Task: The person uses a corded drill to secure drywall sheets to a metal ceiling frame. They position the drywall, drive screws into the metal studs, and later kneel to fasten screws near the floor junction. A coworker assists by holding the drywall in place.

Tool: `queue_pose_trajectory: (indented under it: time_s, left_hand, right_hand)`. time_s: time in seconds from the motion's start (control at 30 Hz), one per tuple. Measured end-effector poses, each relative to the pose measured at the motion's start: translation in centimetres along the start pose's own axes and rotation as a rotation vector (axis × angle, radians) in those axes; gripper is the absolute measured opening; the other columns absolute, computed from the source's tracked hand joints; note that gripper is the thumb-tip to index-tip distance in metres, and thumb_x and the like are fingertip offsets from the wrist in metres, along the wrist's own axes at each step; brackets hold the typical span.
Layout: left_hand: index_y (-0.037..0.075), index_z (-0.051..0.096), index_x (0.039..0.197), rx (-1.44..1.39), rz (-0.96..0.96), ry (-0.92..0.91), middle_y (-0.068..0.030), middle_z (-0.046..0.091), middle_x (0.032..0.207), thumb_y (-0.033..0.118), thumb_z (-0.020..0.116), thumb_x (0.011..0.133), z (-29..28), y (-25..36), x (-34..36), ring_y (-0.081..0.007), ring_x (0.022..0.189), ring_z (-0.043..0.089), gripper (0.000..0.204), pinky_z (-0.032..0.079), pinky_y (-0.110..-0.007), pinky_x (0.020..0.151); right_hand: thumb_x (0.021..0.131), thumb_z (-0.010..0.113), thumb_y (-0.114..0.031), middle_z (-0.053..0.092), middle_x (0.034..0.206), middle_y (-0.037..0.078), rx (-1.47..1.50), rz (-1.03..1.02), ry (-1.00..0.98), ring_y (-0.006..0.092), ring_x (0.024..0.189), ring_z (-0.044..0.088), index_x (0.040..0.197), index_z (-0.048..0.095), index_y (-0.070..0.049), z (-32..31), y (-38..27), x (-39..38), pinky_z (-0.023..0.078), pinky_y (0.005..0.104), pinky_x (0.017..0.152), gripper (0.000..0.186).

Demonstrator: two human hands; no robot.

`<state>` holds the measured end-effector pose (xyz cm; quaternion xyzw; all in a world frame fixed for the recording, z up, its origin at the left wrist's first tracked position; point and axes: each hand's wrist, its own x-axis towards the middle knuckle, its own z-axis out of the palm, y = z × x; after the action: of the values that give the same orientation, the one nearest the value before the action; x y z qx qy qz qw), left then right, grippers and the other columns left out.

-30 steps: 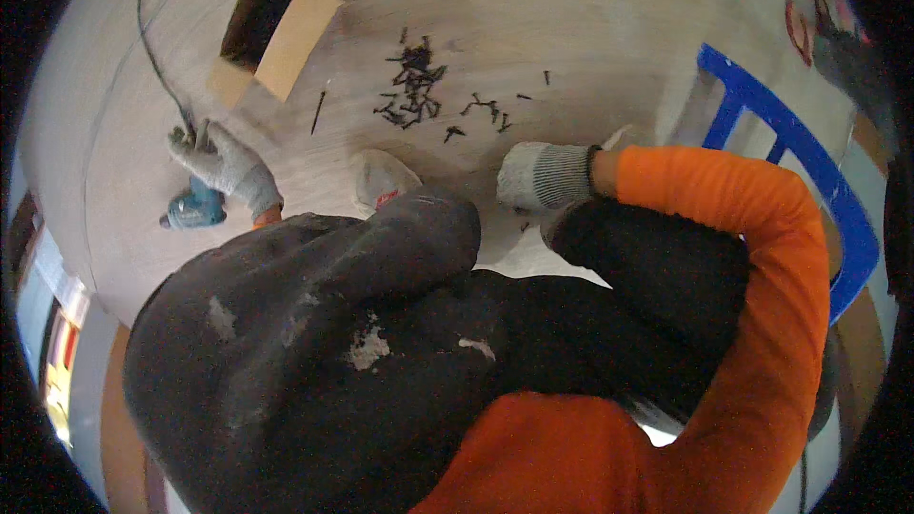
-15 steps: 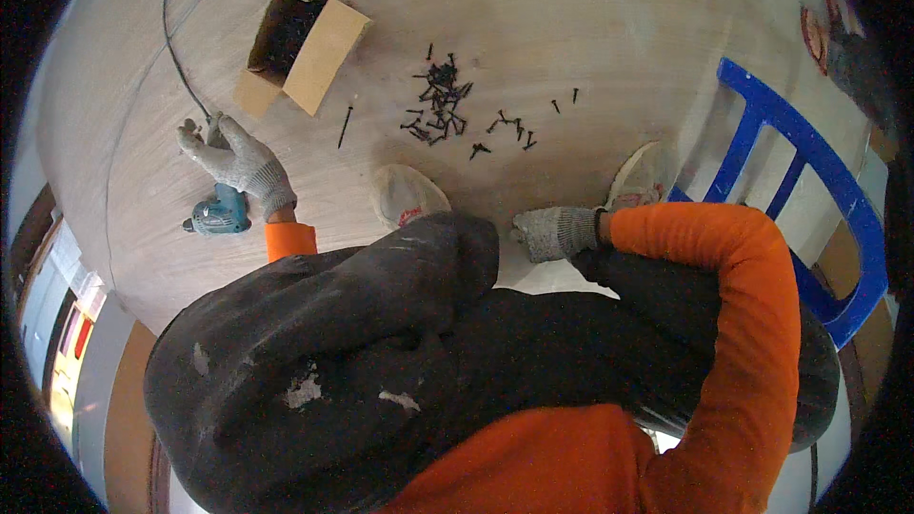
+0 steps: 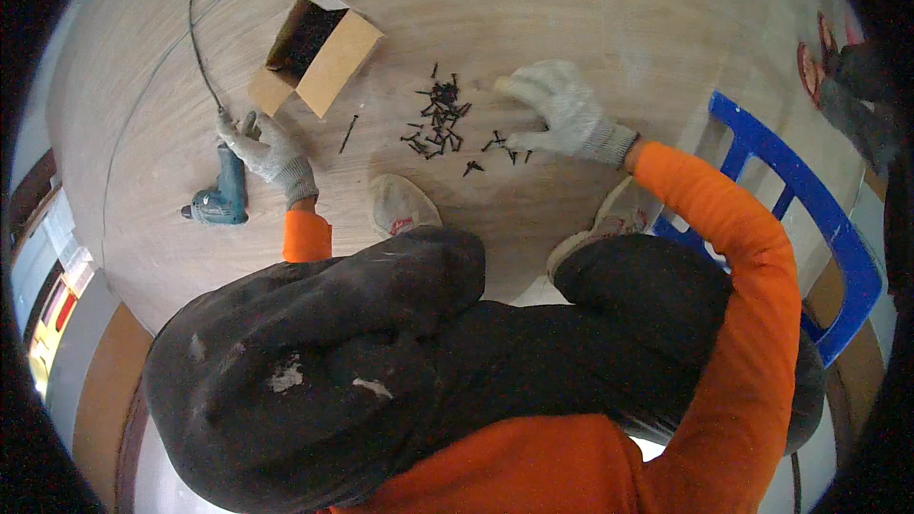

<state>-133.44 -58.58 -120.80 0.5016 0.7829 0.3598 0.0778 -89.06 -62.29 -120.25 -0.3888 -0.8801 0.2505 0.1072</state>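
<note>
fingers (image 3: pixel 522 88) of the gloved right hand (image 3: pixel 562 116) are spread wide, the thumb well away from the others, with nothing seen in their grasp. the hand sits between one and two o'clock in the view, its thumb beside a few stray screws (image 3: pixel 495 141); whether it touches them i cannot tell. the main pile of dark screws (image 3: pixel 442 116) lies loose at twelve o'clock on the pale floor (image 3: pixel 609 19).

at ten o'clock the gloved left hand (image 3: pixel 265 145) is half curled by the black cord (image 3: pixel 198 48), right where the teal drill's handle ends; how firmly it grips, if at all, i cannot tell. the drill (image 3: pixel 227 192) lies below it, nose toward nine o'clock. one longer screw (image 3: pixel 348 133) lies at nine o'clock from the pile, and an open cardboard box (image 3: pixel 343 57) with dark contents stands at eleven. a blue frame (image 3: pixel 838 219) is at three o'clock, another person's foot (image 3: pixel 810 72) at two. the wearer's pale shoes (image 3: pixel 402 206) flank the floor below the pile.
</note>
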Motion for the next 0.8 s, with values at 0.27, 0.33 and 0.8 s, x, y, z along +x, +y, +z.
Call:
queue_pose_trajectory:
  time_s: [0.27, 0.33, 0.8]
  left_hand:
    - [0.003, 0.035, 0.162, -0.094, -0.038, 0.019, -0.0210, 0.063, 0.130, 0.007, 0.061, 0.099, 1.7, -1.1, -2.2, -0.0310, 0.122, 0.062, 0.069, 0.048, -0.042, 0.108]
    - [0.003, 0.034, 0.163, -0.088, -0.073, 0.010, -0.0212, 0.063, 0.133, 0.008, 0.061, 0.100, 1.5, -0.7, -2.3, -0.0318, 0.122, 0.063, 0.069, 0.049, -0.043, 0.108]
    - [-0.001, 0.038, 0.160, -0.045, -0.007, 0.028, -0.0239, 0.062, 0.134, 0.009, 0.064, 0.098, 1.7, -2.0, -2.0, -0.0348, 0.118, 0.065, 0.067, 0.051, -0.043, 0.104]
  right_hand:
    - [0.074, 0.082, -0.068, 0.030, 0.169, 0.022, 0.098, 0.139, -0.090, 0.0447, 0.156, 0.029, 0.165, 0.034, -0.010, 2.9, -2.5, -6.2, 0.021, 0.0568, 0.129, 0.118]
    - [0.075, 0.082, -0.067, 0.030, 0.169, 0.023, 0.106, 0.193, -0.101, 0.0456, 0.156, 0.028, 0.165, 0.031, -0.009, 4.9, -6.0, -3.2, 0.020, 0.0573, 0.130, 0.119]
    - [0.082, 0.075, -0.067, 0.043, 0.160, 0.023, 0.064, 0.005, 0.059, 0.0415, 0.152, 0.036, 0.156, 0.047, -0.007, 7.2, -8.3, 10.5, 0.023, 0.0574, 0.129, 0.099]
